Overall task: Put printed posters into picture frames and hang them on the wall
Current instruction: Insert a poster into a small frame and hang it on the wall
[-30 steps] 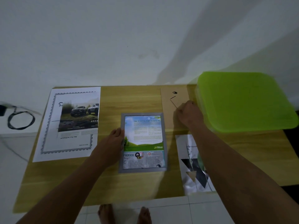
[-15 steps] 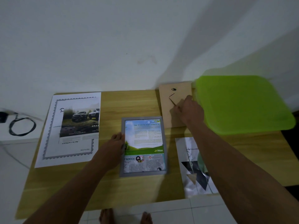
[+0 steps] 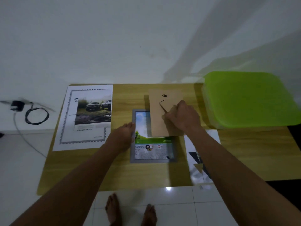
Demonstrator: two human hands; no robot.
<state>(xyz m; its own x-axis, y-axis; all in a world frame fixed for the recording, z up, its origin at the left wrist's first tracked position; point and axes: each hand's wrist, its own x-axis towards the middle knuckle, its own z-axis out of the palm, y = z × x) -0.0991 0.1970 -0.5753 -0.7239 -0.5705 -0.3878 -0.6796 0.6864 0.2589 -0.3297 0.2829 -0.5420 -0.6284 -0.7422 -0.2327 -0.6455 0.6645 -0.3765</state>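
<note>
A grey picture frame (image 3: pixel 153 160) lies flat on the wooden table (image 3: pixel 114 173), with a green and blue poster (image 3: pixel 153 145) inside it. My left hand (image 3: pixel 125 136) rests on the frame's left edge. My right hand (image 3: pixel 182 118) grips a brown backing board (image 3: pixel 160 124) with a black hanger and stand on it. The board is lifted and covers the frame's upper right part.
A certificate sheet (image 3: pixel 68 128) with a car poster (image 3: pixel 94 110) on top lies at the left. A black and white geometric print (image 3: pixel 197 162) lies at the right under my forearm. A green plastic lid (image 3: pixel 249 98) sits on a container at the back right. A black cable (image 3: pixel 35 116) lies on the floor at the left.
My right hand has picked the backing board up from the table's back and carried it left and toward me, over the frame. My left hand has stayed at the frame's edge.
</note>
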